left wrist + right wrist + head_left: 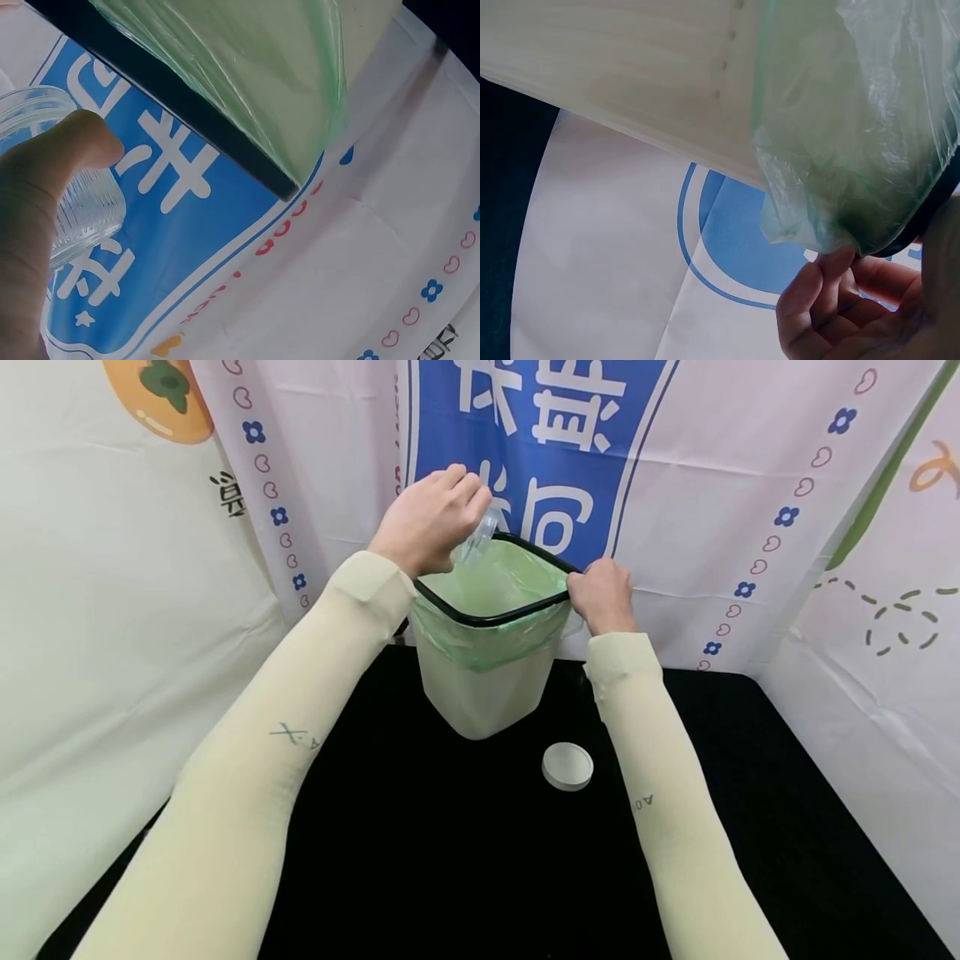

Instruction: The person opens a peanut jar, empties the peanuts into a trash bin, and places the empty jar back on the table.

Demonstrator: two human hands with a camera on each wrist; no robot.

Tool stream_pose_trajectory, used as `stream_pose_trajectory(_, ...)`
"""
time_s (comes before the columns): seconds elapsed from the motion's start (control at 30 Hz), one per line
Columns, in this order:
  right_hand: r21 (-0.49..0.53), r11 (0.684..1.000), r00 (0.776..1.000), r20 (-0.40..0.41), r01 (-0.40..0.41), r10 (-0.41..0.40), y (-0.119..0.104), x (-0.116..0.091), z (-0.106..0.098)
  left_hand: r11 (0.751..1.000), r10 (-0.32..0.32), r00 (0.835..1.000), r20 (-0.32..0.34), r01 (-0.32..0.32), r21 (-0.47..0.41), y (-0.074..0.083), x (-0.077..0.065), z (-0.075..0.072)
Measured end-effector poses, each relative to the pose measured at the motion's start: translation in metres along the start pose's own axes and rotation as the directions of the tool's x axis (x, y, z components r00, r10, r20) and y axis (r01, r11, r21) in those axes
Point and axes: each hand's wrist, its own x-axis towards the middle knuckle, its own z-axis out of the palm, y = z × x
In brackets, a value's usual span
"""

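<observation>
My left hand (435, 518) grips a clear ribbed jar (480, 537) and holds it tilted above the trash bin. In the left wrist view the jar (90, 210) shows its threaded mouth and looks see-through. The pale bin (483, 693) stands upright, lined with a green plastic bag (480, 647) folded over its edge under a black rim (487, 621). At the rim's right corner my right hand (602, 596) pinches the edge; in the right wrist view its curled fingers (832, 270) touch the bag there. The bottom of the bin's inside is hidden.
A round white lid (567, 767) lies on the black tabletop (450, 860), in front of the bin and to its right. Printed cloth (697, 510) hangs close behind the bin, and more white cloth (112, 610) borders both sides.
</observation>
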Motion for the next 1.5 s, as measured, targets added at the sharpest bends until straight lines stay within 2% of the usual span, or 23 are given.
stream_pose_trajectory(0.2,0.009,1.0,1.0,-0.007,0.009,-0.009,-0.001,-0.001,0.0,0.988,-0.105,0.994,0.024,0.107,-0.114,-0.002,-0.004,0.0)
stream_pose_trajectory(0.37,0.006,1.0,1.0,-0.014,-0.008,0.009,-0.001,0.0,0.001,0.971,-0.159,0.987,0.028,0.161,-0.179,-0.001,-0.007,0.003)
stream_pose_trajectory(0.5,0.005,1.0,1.0,-0.008,-0.015,0.015,-0.002,0.0,0.001,0.95,-0.219,0.975,0.03,0.22,-0.219,-0.002,-0.009,0.004)
stream_pose_trajectory(0.67,0.008,1.0,1.0,-0.018,0.002,-0.002,-0.002,0.0,0.003,0.911,-0.298,0.954,0.033,0.295,-0.29,-0.005,-0.013,0.004)
stream_pose_trajectory(0.8,0.01,1.0,0.998,-0.054,0.021,-0.02,-0.001,0.0,0.004,0.849,-0.366,0.93,0.022,0.344,-0.4,-0.005,-0.014,0.004)
stream_pose_trajectory(1.0,0.018,1.0,0.999,-0.047,0.02,-0.019,-0.001,0.0,0.004,0.726,-0.49,0.872,0.017,0.418,-0.546,-0.005,-0.019,0.01)
stream_pose_trajectory(1.2,0.018,1.0,0.999,-0.042,0.011,-0.011,-0.002,0.001,0.005,0.633,-0.564,0.826,0.017,0.446,-0.632,-0.002,-0.019,0.015)
stream_pose_trajectory(1.37,0.022,1.0,0.999,-0.045,0.018,-0.017,-0.002,0.001,0.005,0.538,-0.644,0.764,0.039,0.488,-0.688,0.001,-0.02,0.015)
stream_pose_trajectory(1.5,0.024,1.0,0.999,-0.036,0.009,-0.008,-0.002,0.001,0.004,0.454,-0.692,0.72,0.051,0.49,-0.744,0.003,-0.021,0.016)
